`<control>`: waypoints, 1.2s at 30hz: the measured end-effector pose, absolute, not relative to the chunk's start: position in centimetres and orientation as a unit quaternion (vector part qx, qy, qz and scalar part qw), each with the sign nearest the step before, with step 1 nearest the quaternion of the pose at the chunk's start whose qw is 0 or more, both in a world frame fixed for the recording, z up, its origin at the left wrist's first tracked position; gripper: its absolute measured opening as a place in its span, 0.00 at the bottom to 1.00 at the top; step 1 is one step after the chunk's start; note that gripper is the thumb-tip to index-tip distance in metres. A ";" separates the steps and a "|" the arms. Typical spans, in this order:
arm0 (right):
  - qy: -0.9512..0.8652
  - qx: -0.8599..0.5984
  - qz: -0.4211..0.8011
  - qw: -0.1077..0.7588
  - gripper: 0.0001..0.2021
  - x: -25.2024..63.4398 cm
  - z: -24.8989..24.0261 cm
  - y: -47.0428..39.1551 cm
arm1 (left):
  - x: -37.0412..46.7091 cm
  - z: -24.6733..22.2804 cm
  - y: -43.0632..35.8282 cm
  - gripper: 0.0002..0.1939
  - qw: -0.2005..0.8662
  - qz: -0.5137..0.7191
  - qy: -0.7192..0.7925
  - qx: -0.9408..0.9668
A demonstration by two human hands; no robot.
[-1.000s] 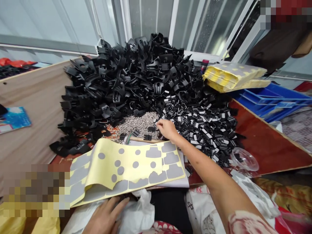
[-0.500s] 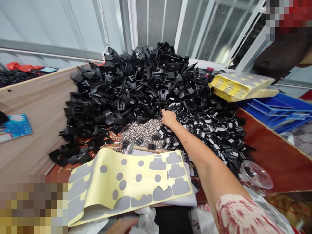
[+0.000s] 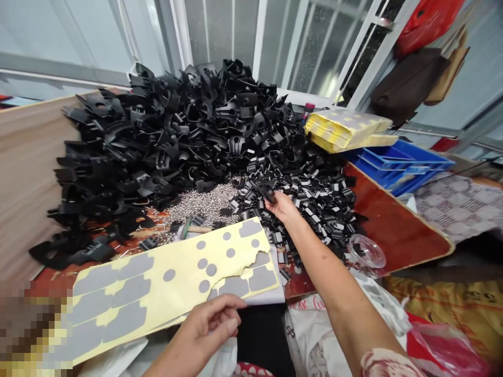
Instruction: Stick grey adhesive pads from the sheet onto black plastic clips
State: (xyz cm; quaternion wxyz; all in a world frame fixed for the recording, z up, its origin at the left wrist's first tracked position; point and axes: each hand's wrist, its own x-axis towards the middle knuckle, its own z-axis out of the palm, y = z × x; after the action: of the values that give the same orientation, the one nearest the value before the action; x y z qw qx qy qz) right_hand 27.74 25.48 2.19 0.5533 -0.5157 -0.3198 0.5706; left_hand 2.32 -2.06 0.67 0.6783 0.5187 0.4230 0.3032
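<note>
My right hand (image 3: 281, 207) is closed on a dark black plastic piece (image 3: 267, 191), held over the heap of small black clips with pale pads (image 3: 314, 209). Nearer to me, my left hand (image 3: 214, 324) hovers by the front edge of a yellow sheet with grey stickers (image 3: 165, 275). Its fingers are loosely curled, thumb apart, and nothing shows in them. Left of the clips lies a pile of small shiny metal parts (image 3: 200, 204). A large mound of black plastic claw-shaped pieces (image 3: 176, 131) rises behind.
A hammer (image 3: 192, 229) lies behind the sheet. A clear plastic bowl (image 3: 367, 251) stands at the right, by the red-brown tabletop edge (image 3: 408, 233). Yellow sticker stacks (image 3: 346, 128) rest by a blue crate (image 3: 396, 165). White bags (image 3: 314, 335) sit below the table.
My right hand has drawn back from the mound's foot with a black plastic piece in it. My left hand has risen into view from the bottom edge. The view has turned right.
</note>
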 end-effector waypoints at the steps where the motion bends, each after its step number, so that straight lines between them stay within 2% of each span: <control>1: -0.334 -0.532 0.542 0.558 0.05 28.2 1.8 25.1 | 2.8 1.2 -1.7 0.21 0.694 0.316 0.425 0.488; 4: -0.413 -0.592 0.403 0.562 0.05 29.5 1.1 23.8 | 4.1 2.5 -0.3 0.21 0.699 0.373 0.446 0.415; 8: -0.527 -0.600 0.215 0.562 0.05 31.1 1.1 21.8 | 5.6 4.1 2.8 0.23 0.684 0.434 0.455 0.370; 11: -0.602 -0.579 0.105 0.539 0.02 32.2 1.6 21.2 | 6.6 4.4 4.9 0.23 0.683 0.434 0.453 0.375; 16: -0.648 -0.593 -0.002 0.478 0.06 33.9 2.7 22.8 | 8.1 2.8 6.1 0.19 0.647 0.392 0.461 0.463; 18: -0.658 -0.602 -0.021 0.452 0.06 34.2 3.2 23.7 | 8.5 2.2 6.4 0.16 0.541 0.374 0.482 0.579; 20: -0.670 -0.607 -0.028 0.426 0.07 34.3 3.8 24.4 | 8.8 1.6 6.9 0.15 0.345 0.338 0.487 0.727; 22: -0.672 -0.618 -0.032 0.407 0.12 34.3 4.5 25.0 | 8.8 0.9 7.7 0.17 0.150 0.272 0.458 0.833; 24: -0.669 -0.632 -0.031 0.390 0.18 34.4 5.1 25.3 | 8.5 -0.4 8.3 0.22 0.041 0.200 0.436 0.876; 26: -0.682 -0.633 -0.021 0.367 0.22 34.5 5.5 25.3 | 7.7 -2.0 8.4 0.25 0.003 0.152 0.445 0.882; 28: -0.706 -0.619 -0.007 0.343 0.23 34.7 5.6 25.0 | 6.6 -3.4 7.8 0.26 -0.004 0.141 0.450 0.882; 33: -0.708 -0.613 0.034 0.349 0.18 34.3 5.0 24.2 | 3.6 -4.1 4.5 0.26 0.015 0.134 0.347 0.928; 36: -0.683 -0.630 0.094 0.356 0.09 33.1 4.4 24.2 | 2.9 -3.2 2.9 0.28 0.033 0.126 0.313 0.941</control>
State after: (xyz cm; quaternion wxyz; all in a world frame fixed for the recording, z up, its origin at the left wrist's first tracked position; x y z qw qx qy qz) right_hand 33.10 24.22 4.42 0.3562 -0.6302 -0.6835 0.0941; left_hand 2.91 2.86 -3.19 0.0334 0.9407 0.3133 0.1256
